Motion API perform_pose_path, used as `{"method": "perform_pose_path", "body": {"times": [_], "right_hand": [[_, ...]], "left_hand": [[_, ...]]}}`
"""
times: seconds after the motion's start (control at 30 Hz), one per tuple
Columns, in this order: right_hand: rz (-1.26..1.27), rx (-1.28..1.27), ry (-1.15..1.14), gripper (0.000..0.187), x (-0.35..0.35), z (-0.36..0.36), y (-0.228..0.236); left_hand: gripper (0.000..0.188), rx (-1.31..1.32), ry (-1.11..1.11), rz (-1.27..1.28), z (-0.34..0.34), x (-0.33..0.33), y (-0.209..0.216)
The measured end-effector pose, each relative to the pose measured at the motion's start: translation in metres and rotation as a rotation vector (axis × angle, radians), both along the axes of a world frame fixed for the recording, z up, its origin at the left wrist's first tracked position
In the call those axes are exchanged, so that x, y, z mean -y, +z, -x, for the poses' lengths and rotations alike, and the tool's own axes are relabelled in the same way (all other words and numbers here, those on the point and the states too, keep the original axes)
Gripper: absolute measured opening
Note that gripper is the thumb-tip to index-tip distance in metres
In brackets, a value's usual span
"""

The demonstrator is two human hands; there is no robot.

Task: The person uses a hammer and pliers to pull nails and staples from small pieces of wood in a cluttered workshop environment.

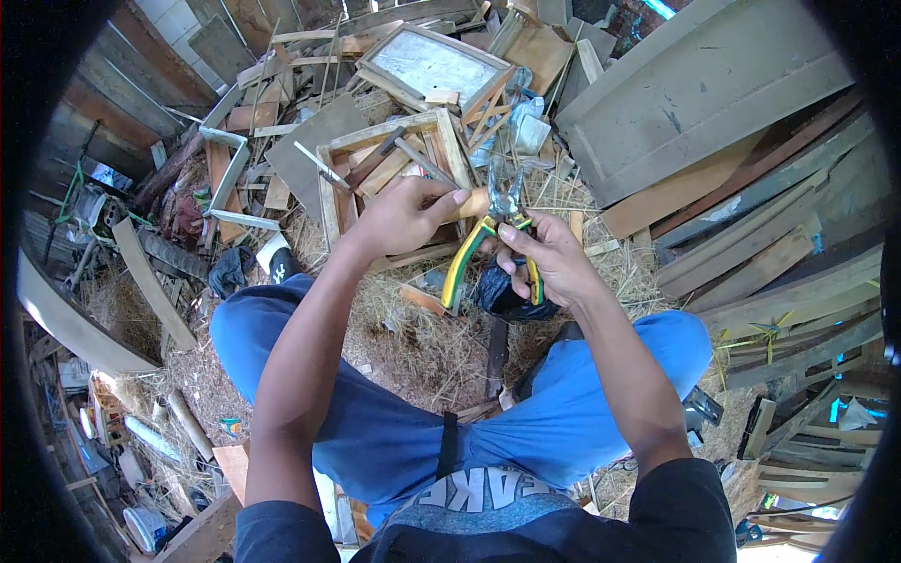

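My right hand (552, 255) is closed around a pair of pliers (466, 255) with yellow and green handles. Their metal jaws point away from me and are spread apart, and the handles stand apart too. My left hand (404, 218) grips a tan piece of wood (472, 203), its thumb lying along the top. The wood's end reaches close to the pliers' head; whether they touch I cannot tell. Beyond my left hand is a wooden frame (330, 202) with loose strips across it. A black plastic bag (502, 293) lies below the pliers.
Straw and wood scraps cover the ground between my knees. A framed pane (432, 64) lies farther off. A large grey panel (704, 94) leans at the right, above stacked boards (770, 272). Curved planks (155, 281) and a wheeled machine (89, 211) stand at left.
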State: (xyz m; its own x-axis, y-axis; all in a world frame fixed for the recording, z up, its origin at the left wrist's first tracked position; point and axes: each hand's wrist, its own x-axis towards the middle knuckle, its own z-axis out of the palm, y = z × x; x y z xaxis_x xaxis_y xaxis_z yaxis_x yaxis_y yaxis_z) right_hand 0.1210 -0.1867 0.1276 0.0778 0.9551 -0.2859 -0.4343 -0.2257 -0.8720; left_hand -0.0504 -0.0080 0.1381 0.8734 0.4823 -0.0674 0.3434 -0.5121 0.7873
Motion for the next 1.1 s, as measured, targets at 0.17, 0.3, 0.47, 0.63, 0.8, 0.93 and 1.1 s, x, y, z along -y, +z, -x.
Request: {"method": "perform_pose_path", "body": {"times": [0.17,0.3,0.47,0.63,0.8,0.93,1.1], "right_hand": [[0.013,-0.063,-0.028,0.034,0.0,0.01,0.005],[-0.017,-0.113,0.003,0.039,0.001,0.017,0.014],[-0.026,-0.024,-0.018,0.036,0.002,0.009,-0.005],[-0.041,-0.059,0.133,0.048,0.002,0.009,-0.014],[-0.038,-0.21,0.162,0.024,0.006,0.008,-0.007],[0.082,-0.043,0.12,0.02,-0.003,0.014,0.0],[0.14,0.107,0.068,0.018,-0.015,0.023,-0.011]], "left_hand": [[0.045,0.03,0.011,-0.061,0.003,0.003,0.001],[0.045,0.016,-0.019,0.002,0.003,0.006,0.009],[0.046,0.018,-0.005,0.05,0.002,0.003,0.001],[0.048,0.053,-0.068,0.145,0.001,0.011,0.003],[0.049,0.038,-0.113,0.123,0.0,0.016,0.005],[0.046,-0.022,-0.079,-0.028,0.005,0.017,0.005],[0.042,-0.071,-0.016,-0.148,0.011,0.014,-0.007]]}}
